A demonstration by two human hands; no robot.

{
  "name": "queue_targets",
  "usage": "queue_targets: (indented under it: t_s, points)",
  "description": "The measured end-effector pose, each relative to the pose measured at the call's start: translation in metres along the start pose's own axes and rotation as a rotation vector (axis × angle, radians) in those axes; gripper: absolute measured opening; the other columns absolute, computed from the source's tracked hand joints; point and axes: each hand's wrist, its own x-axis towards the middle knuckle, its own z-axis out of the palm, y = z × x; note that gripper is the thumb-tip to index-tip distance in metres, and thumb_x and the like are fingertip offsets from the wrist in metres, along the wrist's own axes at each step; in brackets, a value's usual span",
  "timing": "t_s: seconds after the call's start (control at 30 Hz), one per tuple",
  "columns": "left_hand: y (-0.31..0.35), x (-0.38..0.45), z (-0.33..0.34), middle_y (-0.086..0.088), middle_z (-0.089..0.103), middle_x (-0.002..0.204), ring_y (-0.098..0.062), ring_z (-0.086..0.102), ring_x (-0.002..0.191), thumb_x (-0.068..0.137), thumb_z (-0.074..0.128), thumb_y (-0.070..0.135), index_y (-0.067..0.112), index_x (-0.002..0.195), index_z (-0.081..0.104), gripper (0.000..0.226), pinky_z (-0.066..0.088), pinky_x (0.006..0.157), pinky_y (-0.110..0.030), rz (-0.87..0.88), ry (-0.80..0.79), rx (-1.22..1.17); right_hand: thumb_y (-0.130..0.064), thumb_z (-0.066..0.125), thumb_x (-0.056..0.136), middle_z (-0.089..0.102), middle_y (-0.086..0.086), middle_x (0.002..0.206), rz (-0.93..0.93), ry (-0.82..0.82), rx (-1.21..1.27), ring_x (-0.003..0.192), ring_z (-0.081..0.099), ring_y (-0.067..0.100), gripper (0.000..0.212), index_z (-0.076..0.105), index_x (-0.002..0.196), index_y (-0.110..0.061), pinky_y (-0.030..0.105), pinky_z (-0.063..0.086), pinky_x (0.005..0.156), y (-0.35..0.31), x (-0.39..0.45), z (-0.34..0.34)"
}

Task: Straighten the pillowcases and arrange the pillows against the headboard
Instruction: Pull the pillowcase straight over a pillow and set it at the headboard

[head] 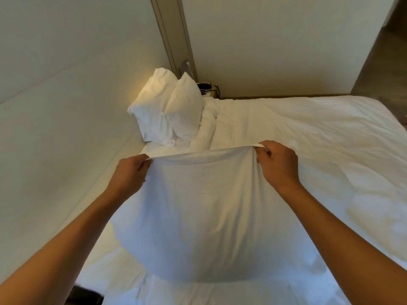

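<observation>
In the head view, the pillow (198, 216) hangs in front of the person over the bed (308, 133), its long side running from one hand to the other, and both hands are equally near it. The left hand (130, 172) and right hand (278, 164) each pinch a top corner of the pillowcase (204, 159), grip clenched on cloth. Two more pillows (167, 111) lean on the headboard (66, 106), beyond the held pillow and to its left.
</observation>
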Motion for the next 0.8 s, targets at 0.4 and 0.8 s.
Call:
queue_targets:
  t_s: [0.4, 0.8]
  points:
    - [-0.166, -0.030, -0.090, -0.003, 0.061, 0.063, -0.032, 0.064, 0.067, 0.101, 0.054, 0.018, 0.014, 0.074, 0.062, 0.028, 0.048, 0.061, -0.039, -0.099, 0.146, 0.082, -0.032, 0.054, 0.106, 0.074, 0.002, 0.087, -0.076, -0.234, 0.033, 0.079, 0.067, 0.021, 0.028, 0.075, 0.097, -0.015, 0.035, 0.055, 0.072, -0.103, 0.005, 0.168]
    - [-0.375, -0.013, -0.001, 0.003, 0.060, 0.070, -0.025, 0.057, 0.070, 0.107, 0.046, 0.027, 0.023, 0.086, 0.059, 0.025, 0.041, 0.062, -0.035, -0.249, -0.056, -0.206, -0.032, 0.051, 0.108, 0.072, 0.006, 0.109, 0.074, -0.345, -0.277, 0.092, 0.067, 0.026, 0.028, 0.073, 0.111, -0.016, 0.029, 0.044, 0.076, -0.121, -0.049, 0.358]
